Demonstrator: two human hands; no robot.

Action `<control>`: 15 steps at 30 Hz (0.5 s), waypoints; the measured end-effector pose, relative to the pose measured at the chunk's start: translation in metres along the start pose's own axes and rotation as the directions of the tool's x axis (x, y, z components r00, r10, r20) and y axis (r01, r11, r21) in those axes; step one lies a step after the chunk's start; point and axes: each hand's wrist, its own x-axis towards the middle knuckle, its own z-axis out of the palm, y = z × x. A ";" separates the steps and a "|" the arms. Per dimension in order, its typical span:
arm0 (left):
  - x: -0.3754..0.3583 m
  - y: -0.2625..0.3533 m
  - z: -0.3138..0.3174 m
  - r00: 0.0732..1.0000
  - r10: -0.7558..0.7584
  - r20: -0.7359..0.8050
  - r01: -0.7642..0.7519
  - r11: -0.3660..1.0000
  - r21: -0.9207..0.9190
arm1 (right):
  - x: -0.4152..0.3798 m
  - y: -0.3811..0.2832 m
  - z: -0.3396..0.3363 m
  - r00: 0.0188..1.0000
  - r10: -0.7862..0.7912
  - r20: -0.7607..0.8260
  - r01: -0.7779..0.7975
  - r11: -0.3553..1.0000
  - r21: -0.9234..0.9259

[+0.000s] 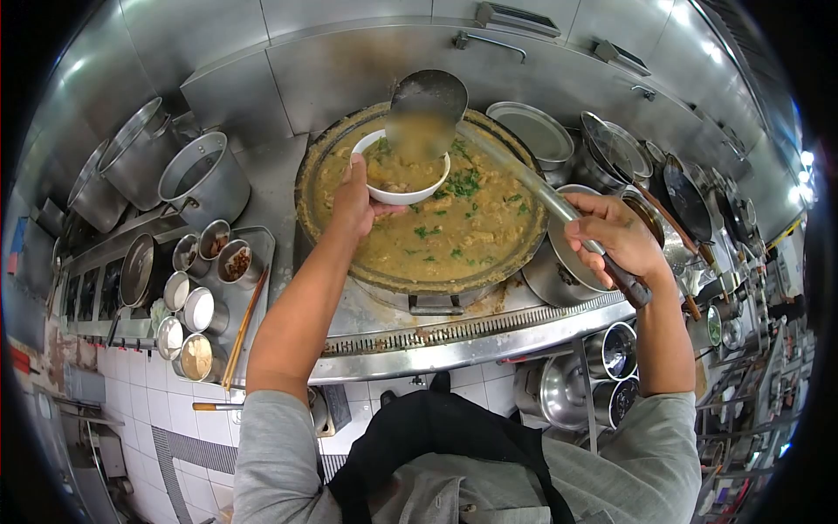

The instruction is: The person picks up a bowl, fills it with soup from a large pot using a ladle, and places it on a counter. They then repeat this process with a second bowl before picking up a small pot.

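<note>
My left hand (356,199) grips a white bowl (408,197) by its left side, above the wide pot (423,281). Yellowish stew (454,244) with chunks and chopped green herbs fills the pot. My right hand (615,234) is closed round the handle of a large ladle (428,94), whose dark head tips over the bowl. Stew pours from the ladle in a blur, and the bowl has stew in it.
Tall metal pots (205,179) stand at the left. Below them, a tray (262,253) holds small tins of ingredients and long chopsticks (246,327). On the right are a round lid (534,131), a lidded pot (567,271) and several pans. A faucet (493,42) juts from the back wall.
</note>
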 end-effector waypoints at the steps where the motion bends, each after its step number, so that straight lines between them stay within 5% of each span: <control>1: 0.000 0.000 -0.002 1.000 0.004 0.004 -0.004 1.000 -0.003 | -0.001 0.000 0.000 1.000 0.003 -0.003 -0.003 1.000 0.014; 15: -0.003 0.004 0.000 0.999 -0.023 -0.037 0.022 1.000 -0.017 | -0.002 0.010 -0.003 0.999 0.031 -0.009 -0.031 0.996 -0.087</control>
